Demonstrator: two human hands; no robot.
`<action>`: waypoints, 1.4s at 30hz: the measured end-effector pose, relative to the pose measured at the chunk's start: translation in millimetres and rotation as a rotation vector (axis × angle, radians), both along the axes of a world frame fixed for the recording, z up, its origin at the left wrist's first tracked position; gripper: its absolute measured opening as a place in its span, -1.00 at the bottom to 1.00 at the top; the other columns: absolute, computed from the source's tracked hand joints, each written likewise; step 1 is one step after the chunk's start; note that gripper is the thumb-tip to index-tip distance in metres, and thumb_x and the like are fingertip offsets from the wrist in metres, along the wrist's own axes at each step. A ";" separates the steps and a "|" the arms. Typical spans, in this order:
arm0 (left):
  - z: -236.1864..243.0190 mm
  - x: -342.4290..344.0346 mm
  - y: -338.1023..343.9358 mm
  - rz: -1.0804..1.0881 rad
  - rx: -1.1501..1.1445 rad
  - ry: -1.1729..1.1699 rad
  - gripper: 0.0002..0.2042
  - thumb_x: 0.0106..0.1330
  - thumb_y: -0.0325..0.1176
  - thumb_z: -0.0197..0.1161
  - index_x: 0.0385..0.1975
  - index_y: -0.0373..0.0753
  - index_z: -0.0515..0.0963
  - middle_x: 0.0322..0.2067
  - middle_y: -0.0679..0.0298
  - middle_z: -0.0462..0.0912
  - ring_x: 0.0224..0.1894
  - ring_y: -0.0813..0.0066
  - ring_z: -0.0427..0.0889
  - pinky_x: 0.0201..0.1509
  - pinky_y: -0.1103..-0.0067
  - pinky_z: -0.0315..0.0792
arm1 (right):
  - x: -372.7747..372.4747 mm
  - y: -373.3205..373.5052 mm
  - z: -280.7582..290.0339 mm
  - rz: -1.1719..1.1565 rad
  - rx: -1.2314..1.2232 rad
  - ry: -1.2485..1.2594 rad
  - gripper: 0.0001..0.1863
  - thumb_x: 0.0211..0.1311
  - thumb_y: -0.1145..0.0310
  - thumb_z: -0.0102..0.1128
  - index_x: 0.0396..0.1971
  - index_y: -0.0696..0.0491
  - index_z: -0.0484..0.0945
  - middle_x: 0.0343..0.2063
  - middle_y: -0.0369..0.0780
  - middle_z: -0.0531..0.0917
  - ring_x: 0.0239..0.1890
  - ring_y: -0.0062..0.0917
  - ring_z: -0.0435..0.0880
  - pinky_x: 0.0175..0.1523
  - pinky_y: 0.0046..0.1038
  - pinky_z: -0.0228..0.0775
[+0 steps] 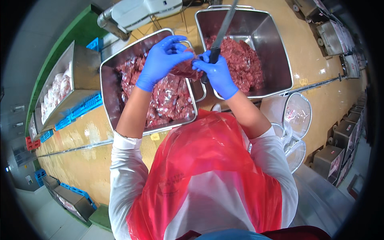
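1. Where the two hands meet, a floppy, dark-red slab of raw meat (183, 69) hangs above the right rim of the left bin.
2. The left hand (163, 60), in a bright-blue glove, is curled round the slab from its left side, fingers bent over the top.
3. The right hand (218, 75), gloved in the same blue, is closed around a long knife with a black handle (215, 55) and a grey metal blade (226, 27) pointing up and away; its thumb and forefinger are at the slab's right edge, but whether they pinch it cannot be told.
4. Below the left hand, a rectangular stainless-steel bin (110, 88) holds glistening red meat pieces (170, 100).
5. Just beside it, a second deep stainless-steel bin (276, 62) contains a mound of red meat (245, 66).
6. Nearer the body, a translucent red plastic apron (200, 134) covers white clothing (130, 164).
7. Farther right, clear, round-mouthed containers (298, 114) stand on the yellowish floor (316, 74).
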State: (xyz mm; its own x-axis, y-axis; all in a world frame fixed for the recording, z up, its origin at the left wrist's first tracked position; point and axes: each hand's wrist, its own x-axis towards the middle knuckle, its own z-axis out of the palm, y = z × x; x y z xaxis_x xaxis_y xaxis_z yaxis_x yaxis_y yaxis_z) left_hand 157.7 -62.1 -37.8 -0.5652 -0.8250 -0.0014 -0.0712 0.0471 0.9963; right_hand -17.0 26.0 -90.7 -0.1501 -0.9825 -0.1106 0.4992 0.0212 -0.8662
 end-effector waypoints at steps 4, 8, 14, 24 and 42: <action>-14.9 -10.8 -13.3 0.030 -0.389 -0.203 -0.59 0.20 -0.31 0.44 0.03 -0.33 0.59 -0.25 0.26 0.72 -0.28 0.57 0.63 -0.07 0.61 0.53 | -71.2 -7.7 13.1 -0.006 -0.134 -0.034 -0.69 0.11 0.60 0.33 -0.52 -0.02 0.33 -0.48 -0.31 0.54 -0.35 -0.54 0.65 -0.21 -0.52 0.48; -10.2 -63.0 -4.9 0.060 -0.247 -0.256 -0.77 0.24 -0.30 0.41 -0.23 -0.35 0.71 -0.37 0.26 0.74 -0.37 0.58 0.64 -0.16 0.61 0.53 | -140.0 3.8 19.6 -0.045 -0.133 -0.030 -0.70 0.12 0.55 0.34 -0.55 -0.03 0.34 -0.45 -0.32 0.57 -0.32 -0.54 0.67 -0.21 -0.53 0.47; -1.6 -158.3 19.6 0.041 -0.468 -0.223 -0.83 0.27 -0.37 0.35 -0.31 -0.38 0.68 -0.44 0.17 0.70 -0.41 0.54 0.64 -0.24 0.58 0.51 | -205.7 32.3 6.7 -0.126 -0.052 0.095 -0.71 0.16 0.46 0.39 -0.54 -0.01 0.37 -0.37 -0.24 0.65 -0.35 -0.52 0.71 -0.26 -0.55 0.48; -15.1 -213.8 35.7 -0.106 -0.492 -0.280 -0.81 0.25 -0.33 0.37 -0.32 -0.36 0.68 -0.41 0.16 0.73 -0.41 0.58 0.64 -0.26 0.58 0.52 | -254.6 43.4 5.7 -0.380 -0.160 -0.019 -0.71 0.13 0.52 0.36 -0.59 -0.03 0.38 -0.53 -0.30 0.58 -0.41 -0.54 0.69 -0.32 -0.53 0.48; -47.5 -262.3 47.3 -0.247 -0.850 -0.612 -0.77 0.18 -0.23 0.30 -0.34 -0.27 0.71 -0.44 -0.05 0.68 -0.36 -0.01 0.71 -0.17 0.29 0.57 | -183.8 210.1 -24.9 -0.447 0.582 1.455 -0.52 0.34 -0.08 0.08 -0.29 0.12 0.51 -0.42 -0.02 0.67 -0.37 -0.06 0.68 -0.30 -0.08 0.51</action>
